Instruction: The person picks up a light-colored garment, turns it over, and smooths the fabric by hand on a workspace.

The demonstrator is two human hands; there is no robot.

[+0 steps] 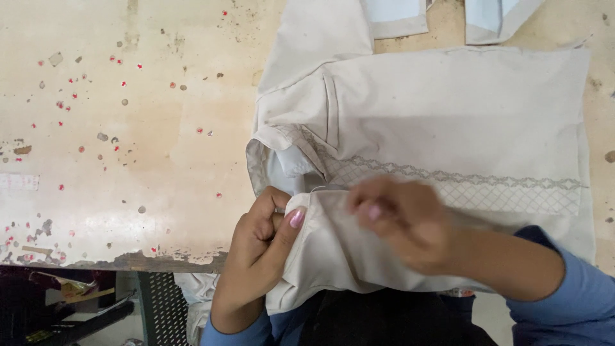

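A cream garment with an embroidered lattice band lies folded on a worn table. My left hand is closed around the garment's near edge by the collar, thumb pressed on the cloth. My right hand rests on the near fold of the fabric, blurred by motion, fingers curled over the cloth. Whether it pinches the fabric is unclear. Both arms wear blue sleeves.
Two pale blue-lined fabric pieces lie at the table's far edge. Small red and grey specks dot the left tabletop. The chipped front edge runs at lower left, with dark clutter below it.
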